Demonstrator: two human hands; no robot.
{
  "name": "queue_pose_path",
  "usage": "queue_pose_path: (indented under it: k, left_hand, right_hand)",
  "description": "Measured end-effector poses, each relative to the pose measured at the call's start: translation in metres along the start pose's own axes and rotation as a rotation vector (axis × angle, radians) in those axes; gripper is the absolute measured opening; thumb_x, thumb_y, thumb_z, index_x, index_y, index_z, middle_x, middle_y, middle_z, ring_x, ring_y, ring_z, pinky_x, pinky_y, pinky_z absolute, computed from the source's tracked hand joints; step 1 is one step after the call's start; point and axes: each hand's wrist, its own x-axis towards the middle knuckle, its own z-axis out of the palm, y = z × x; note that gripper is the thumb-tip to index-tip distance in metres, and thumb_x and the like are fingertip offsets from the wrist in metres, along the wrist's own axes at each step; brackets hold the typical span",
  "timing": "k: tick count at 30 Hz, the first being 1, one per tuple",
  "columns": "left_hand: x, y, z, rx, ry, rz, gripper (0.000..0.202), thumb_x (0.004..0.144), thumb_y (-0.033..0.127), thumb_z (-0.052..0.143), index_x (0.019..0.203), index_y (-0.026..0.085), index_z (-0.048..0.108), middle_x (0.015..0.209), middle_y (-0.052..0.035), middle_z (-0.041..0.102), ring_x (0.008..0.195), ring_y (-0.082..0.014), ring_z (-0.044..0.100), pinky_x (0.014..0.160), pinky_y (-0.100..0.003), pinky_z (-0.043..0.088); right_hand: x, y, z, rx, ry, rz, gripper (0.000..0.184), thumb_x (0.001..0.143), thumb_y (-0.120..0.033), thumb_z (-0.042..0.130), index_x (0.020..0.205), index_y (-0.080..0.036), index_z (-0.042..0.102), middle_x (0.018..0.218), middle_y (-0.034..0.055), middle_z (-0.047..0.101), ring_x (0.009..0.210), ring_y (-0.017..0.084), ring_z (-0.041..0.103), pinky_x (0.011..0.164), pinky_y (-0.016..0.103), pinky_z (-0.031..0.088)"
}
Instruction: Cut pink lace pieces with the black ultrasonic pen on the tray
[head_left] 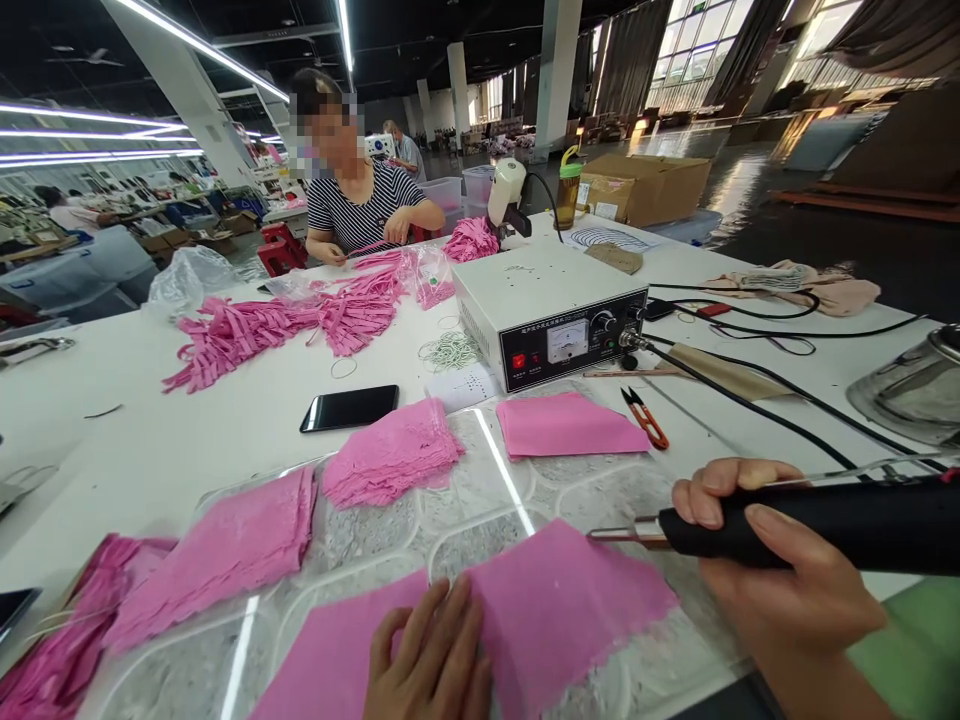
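My right hand [780, 560] is wrapped round the black handle of a handheld ultrasonic tool [750, 525]. Its slim metal tip reaches the upper right edge of a pink fabric piece [570, 610]. My left hand [431, 650] lies flat, fingers stretched out, across that piece and a second pink fabric piece [337, 650] beside it. Both pieces rest on a clear plastic sheet [420, 535] patterned like grey stone. Behind them are stacked pink pieces [394, 450], another stack [225, 550] on the left and a smoother pink pile [570, 425] on the right.
A white control box [555, 310] stands behind the fabric, with black cables [757, 400] running right. Nearby lie a phone [350, 408] and orange-handled thread snips [645, 418]. Across the table a co-worker [364, 200] handles pink strips [352, 315]. A glass jar [915, 385] sits far right.
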Motion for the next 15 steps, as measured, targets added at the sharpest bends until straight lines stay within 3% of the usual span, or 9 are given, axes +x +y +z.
queue_pose_path:
  k: [5,15]
  left_hand:
    - [-0.0013,-0.0063,-0.0017,0.034,-0.055,0.080,0.033,0.091,0.021,0.055,0.123,0.022,0.061,0.116,-0.0067,0.069,0.107,-0.0205,0.065,0.098,-0.032,0.040]
    - [-0.0001,0.0011,0.0020,0.000,0.008,-0.016,0.029,0.091,0.022,0.057,0.119,0.022,0.064,0.112,-0.0067,0.071,0.104,-0.0207,0.066,0.096,-0.033,0.040]
  right_hand:
    - [-0.0023,-0.0022,-0.0047,0.011,-0.037,0.017,0.011,0.066,-0.022,0.066,0.074,-0.022,0.058,0.068,-0.0017,0.051,0.052,0.011,0.048,0.050,0.029,0.047]
    - [-0.0027,-0.0002,0.0005,0.027,-0.044,0.037,0.013,0.065,-0.022,0.068,0.074,-0.022,0.059,0.068,-0.0017,0.053,0.052,0.011,0.049,0.051,0.028,0.049]
